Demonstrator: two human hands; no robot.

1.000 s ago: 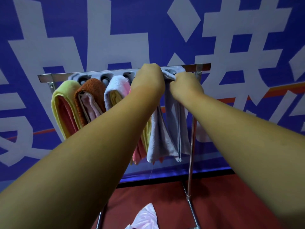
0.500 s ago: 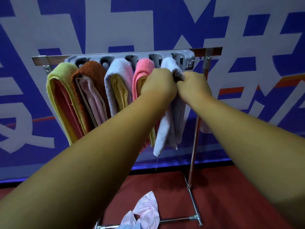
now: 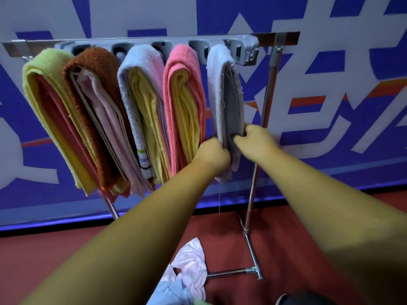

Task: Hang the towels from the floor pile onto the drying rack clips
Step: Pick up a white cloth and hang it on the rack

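Rack: the drying rack (image 3: 276, 56) stands on the floor (image 3: 44, 260), in front of the banner wall (image 3: 330, 23).
Clips: the clip strip (image 3: 246, 51) runs along the rack's top rail.
Towels: five bundles hang side by side under the strip: leftmost bundle (image 3: 50, 111), second bundle (image 3: 97, 106), middle bundle (image 3: 141, 102), fourth bundle (image 3: 182, 102), and rightmost bundle (image 3: 224, 89) near the right post.
Hands: the left hand (image 3: 214, 155) grips the rightmost bundle's lower part from the left, the right hand (image 3: 255, 139) from the right.
Pile: the floor pile (image 3: 189, 271) lies before the rack, left of its right foot (image 3: 253, 269).
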